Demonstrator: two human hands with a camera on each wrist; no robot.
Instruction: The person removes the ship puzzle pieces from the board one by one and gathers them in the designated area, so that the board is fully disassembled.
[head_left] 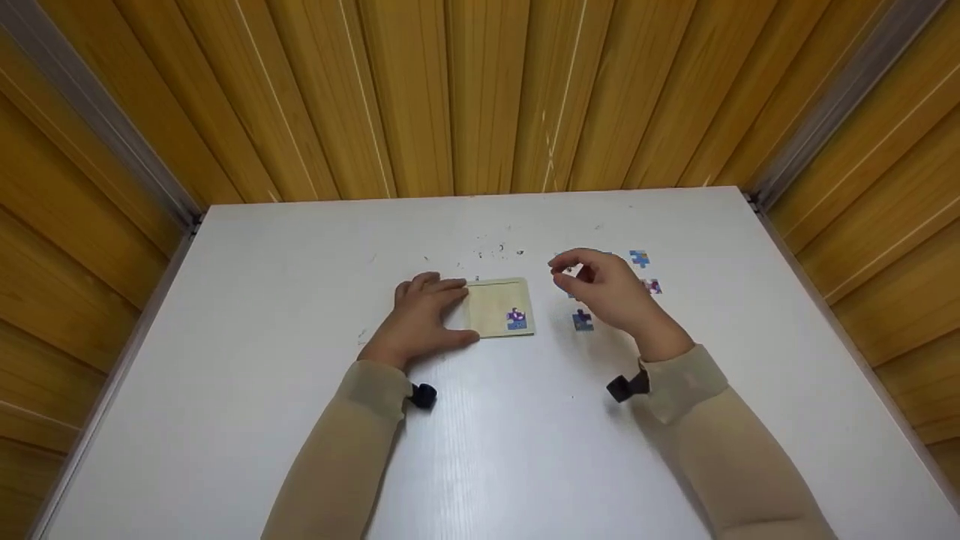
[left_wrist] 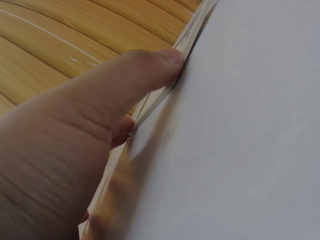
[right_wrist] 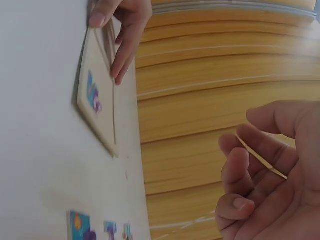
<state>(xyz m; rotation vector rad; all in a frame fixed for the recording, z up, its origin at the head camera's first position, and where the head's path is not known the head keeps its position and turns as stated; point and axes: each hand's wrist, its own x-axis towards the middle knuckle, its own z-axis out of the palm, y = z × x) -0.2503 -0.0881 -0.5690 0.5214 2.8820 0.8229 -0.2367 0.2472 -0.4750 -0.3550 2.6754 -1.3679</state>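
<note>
My left hand (head_left: 425, 316) pinches the pale square puzzle board (head_left: 491, 307) at its left side. The thumb lies along the near edge and the fingers are at the far edge. A purple-and-blue jigsaw piece (head_left: 516, 319) sits in the board's near right corner. My right hand (head_left: 604, 289) hovers right of the board, above loose pieces. Its fingers are loosely bent, with a gap between thumb and fingertips; the right wrist view shows nothing held in the hand (right_wrist: 270, 170).
Loose jigsaw pieces lie on the white table (head_left: 510, 450): one dark blue (head_left: 582, 321), one light blue (head_left: 639, 259), one pinkish (head_left: 654, 286). Others are partly hidden under the right hand. Dark specks dot the table behind the board. Yellow wood-look panels (head_left: 480, 97) stand at the far edge.
</note>
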